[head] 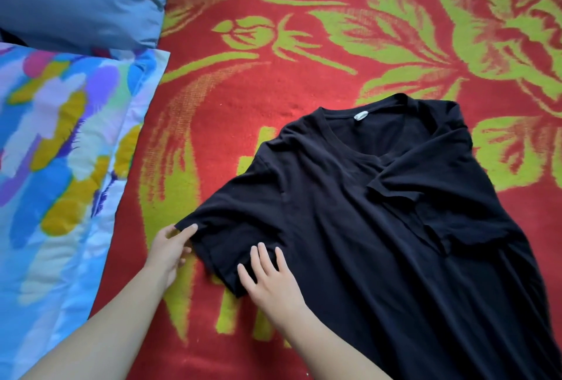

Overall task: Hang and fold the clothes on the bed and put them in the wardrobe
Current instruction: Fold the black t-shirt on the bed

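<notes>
Left hand pinches the sleeve corner of the black T-shirt. Right hand lies flat, fingers straight, pressing the same sleeve near the armpit. Shirt lies front up on the red-and-green blanket, collar away from the person, other sleeve folded across the chest. Patterned pillow well to the left. Risk: if the flat hand lifts while the sleeve is pulled over, the body drags, fabric bunches, the far fold slips and the fold ends up crooked.

Left grip, right grip, forearms apparently bare
</notes>
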A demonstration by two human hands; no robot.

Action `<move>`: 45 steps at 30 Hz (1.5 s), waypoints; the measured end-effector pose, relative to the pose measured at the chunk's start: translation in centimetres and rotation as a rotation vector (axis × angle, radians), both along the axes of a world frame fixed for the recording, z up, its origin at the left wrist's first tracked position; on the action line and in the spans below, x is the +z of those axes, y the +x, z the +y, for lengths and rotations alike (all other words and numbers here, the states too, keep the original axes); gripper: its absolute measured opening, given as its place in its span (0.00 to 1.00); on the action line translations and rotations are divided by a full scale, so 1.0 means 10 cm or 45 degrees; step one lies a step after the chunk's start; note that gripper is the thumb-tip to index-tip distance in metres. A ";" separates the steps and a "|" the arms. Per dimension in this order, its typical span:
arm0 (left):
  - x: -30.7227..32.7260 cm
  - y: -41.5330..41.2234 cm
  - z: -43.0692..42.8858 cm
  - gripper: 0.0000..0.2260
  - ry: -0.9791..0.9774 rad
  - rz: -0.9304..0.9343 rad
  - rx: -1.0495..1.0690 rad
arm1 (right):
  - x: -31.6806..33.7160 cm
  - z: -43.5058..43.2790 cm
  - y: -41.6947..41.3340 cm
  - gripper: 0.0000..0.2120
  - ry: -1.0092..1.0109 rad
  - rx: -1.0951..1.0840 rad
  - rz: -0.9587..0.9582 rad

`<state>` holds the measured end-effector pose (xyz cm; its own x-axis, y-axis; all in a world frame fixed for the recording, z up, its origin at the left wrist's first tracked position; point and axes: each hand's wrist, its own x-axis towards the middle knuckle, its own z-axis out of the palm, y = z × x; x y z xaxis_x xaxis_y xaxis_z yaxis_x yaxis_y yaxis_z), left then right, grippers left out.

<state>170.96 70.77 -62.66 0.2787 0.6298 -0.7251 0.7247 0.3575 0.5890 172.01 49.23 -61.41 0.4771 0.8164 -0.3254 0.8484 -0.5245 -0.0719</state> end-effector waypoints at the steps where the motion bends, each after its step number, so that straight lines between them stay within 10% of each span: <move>1: -0.02 -0.01 0.03 0.11 0.017 0.014 -0.035 | -0.04 0.02 -0.01 0.21 0.012 -0.010 -0.038; 12: 0.46 0.39 -0.46 0.10 0.391 -0.313 -0.194 | 0.06 -0.15 0.33 0.12 0.782 -0.451 -0.043; 16: 0.99 1.02 -1.18 0.09 0.335 -0.719 -0.462 | 0.20 -0.70 0.40 0.11 1.155 -1.559 0.464; 20: 1.13 1.33 -1.83 0.08 0.089 -0.682 -0.766 | 0.20 -1.23 0.38 0.17 0.945 -2.213 0.725; 24: 0.79 1.16 -1.87 0.22 0.438 -0.218 -1.371 | 0.23 -1.57 0.52 0.25 0.753 -2.026 0.453; 29: 0.45 0.98 -1.70 0.23 0.581 0.306 -1.944 | 0.20 -1.84 0.91 0.26 0.160 -1.038 0.245; 45: 0.25 2.34 -0.97 0.26 0.729 0.177 -1.220 | 0.33 -2.05 3.49 0.21 0.095 -1.065 0.001</move>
